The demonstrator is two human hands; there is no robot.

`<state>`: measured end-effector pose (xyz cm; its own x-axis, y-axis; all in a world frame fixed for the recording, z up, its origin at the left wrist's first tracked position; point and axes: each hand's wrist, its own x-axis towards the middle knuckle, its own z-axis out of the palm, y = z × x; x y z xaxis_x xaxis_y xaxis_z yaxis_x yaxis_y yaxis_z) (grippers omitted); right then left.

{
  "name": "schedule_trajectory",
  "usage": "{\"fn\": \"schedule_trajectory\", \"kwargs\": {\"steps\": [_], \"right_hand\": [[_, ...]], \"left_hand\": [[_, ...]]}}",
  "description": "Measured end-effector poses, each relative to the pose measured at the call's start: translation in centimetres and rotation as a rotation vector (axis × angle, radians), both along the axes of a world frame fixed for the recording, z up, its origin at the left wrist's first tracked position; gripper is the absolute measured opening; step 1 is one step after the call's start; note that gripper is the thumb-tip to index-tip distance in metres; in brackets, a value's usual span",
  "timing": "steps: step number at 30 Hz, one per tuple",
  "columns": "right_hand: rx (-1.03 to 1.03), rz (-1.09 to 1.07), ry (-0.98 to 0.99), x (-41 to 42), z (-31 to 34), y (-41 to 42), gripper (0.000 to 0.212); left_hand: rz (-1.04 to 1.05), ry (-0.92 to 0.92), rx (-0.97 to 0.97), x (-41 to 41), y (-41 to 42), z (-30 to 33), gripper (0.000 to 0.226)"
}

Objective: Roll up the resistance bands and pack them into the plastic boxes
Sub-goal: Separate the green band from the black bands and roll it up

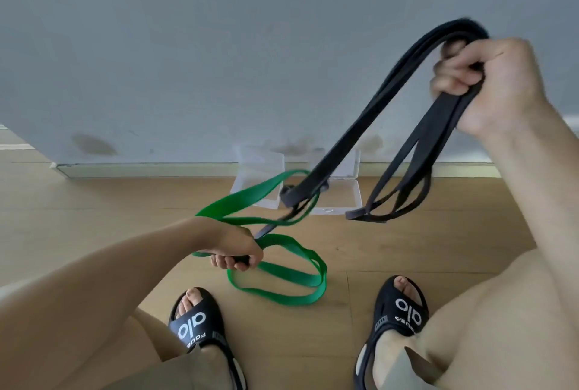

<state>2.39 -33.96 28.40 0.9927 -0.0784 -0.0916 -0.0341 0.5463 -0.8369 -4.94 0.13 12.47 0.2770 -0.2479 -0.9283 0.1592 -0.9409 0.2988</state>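
Resistance bands first: the long flat black rubber band (369, 126) is bunched in several loops in the right hand (492, 86), held up high with the loops dangling down toward the floor. Its fingers (451, 76) are curled tight around the bundle. The left hand (235, 248) sits low, fingers wrapped around what looks like a trailing black end (partly hidden, so I can't say for sure). The flat bright-green rubber band (282, 270) lies in loose loops on the floor just under and beside that hand, with one loop lifting up behind it.

Handling-wise I'd guess these are light, floppy and stretchy, a bit grippy, and they'll spring open if you let go. So pinch a flat end and roll tight, keeping a thumb on the coil.

Two clear plastic boxes (341, 198) sit open on the floor against the wall, past the bands. Nothing's packed in them that I can see.

The floor is light wood planks (109, 201), the wall plain grey (188, 45) with a few scuff marks low down. Person's seated, black slide sandals (194, 324) on.
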Motion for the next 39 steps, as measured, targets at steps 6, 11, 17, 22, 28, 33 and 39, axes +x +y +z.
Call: {"fn": "schedule_trajectory", "kwargs": {"steps": [6, 11, 17, 22, 28, 33, 39], "right_hand": [[-0.626, 0.237, 0.087, -1.5, -2.4, 4.7, 0.049], [-0.387, 0.249, 0.060, -1.7, -2.0, 6.0, 0.049], [0.083, 0.260, 0.000, -2.2, -1.0, 7.3, 0.052], [0.383, 0.391, -0.086, -1.5, 0.0, 6.4, 0.029], [0.364, 0.436, -0.075, -1.6, 0.0, 6.8, 0.035], [0.367, 0.585, -0.086, -3.2, -0.1, 7.8, 0.044], [0.441, 0.747, -0.136, -3.8, 0.6, 9.0, 0.043]], "left_hand": [[-0.483, -0.799, -0.042, -0.1, -2.5, 3.8, 0.040], [-0.791, -1.267, -0.140, 0.2, -2.0, 5.4, 0.032], [-0.859, -1.177, -0.176, 1.5, -1.3, 2.6, 0.026], [-0.730, -0.825, -0.019, 1.3, -1.8, -0.5, 0.026], [-0.728, -0.873, -0.038, 1.3, -2.8, -0.7, 0.029], [-0.569, -1.058, -0.148, 3.1, -2.3, -0.8, 0.042], [-0.489, -0.812, -0.342, -0.3, -5.9, -0.9, 0.023]]}}
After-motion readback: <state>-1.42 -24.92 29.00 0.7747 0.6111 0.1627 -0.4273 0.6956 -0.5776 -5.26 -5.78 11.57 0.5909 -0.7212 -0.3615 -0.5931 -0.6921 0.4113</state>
